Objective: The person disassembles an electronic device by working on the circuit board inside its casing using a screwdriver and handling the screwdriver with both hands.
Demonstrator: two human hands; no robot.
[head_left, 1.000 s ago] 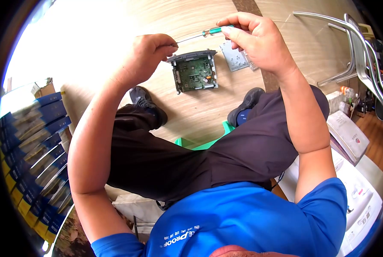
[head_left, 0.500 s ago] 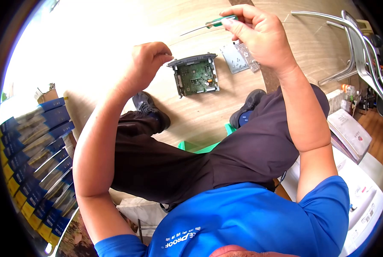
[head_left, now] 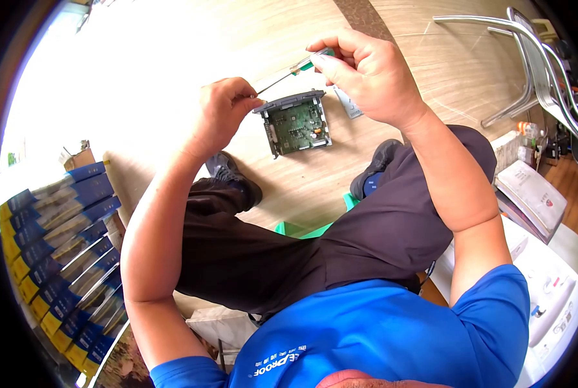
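Screwdriver [head_left: 302,64] in my right hand [head_left: 383,77], slanting down across my view, its tip now brought in to my left fingertips, where a gap showed a moment ago. That puts both hands at one spot, so I judge the contact at the tip to be what counts here. My right grip is closed around the green-and-clear handle. My left hand [head_left: 218,113] has thumb and fingers pinched together; whether something tiny sits between them, I cannot tell.

Just below the tip, the open electronic unit [head_left: 295,126] rests on the floor [head_left: 315,178], green circuit board showing, dark front panel [head_left: 292,101] turned away from me. My left fingertips overlap the panel's corner in view; I can't confirm touch. A pale plate [head_left: 348,103] lies beyond, partly hidden behind my right hand.
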